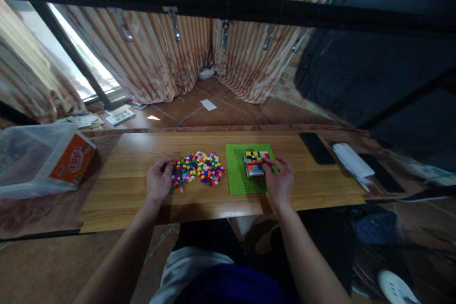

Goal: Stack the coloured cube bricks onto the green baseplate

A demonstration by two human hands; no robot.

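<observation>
A green studded baseplate [237,180] lies on the wooden table, right of centre. On it stands a small block structure [254,169] of multicoloured toy bricks, with yellow, black and white pieces along its far side. My right hand [280,178] is at the structure's right side, thumb and fingers pinched on a small dark toy brick there. To the left of the baseplate spreads a pile of loose toy bricks [197,168] in many colours. My left hand [159,180] rests at the pile's left edge with fingers curled together; what is between the fingertips is too small to make out.
The wooden table [117,190] is long and narrow. A black phone [317,148] lies near its right end, with a white object [352,159] and another dark slab [382,173] beyond. A clear plastic bin [35,161] stands off the left end. A dark bar [228,2] crosses above.
</observation>
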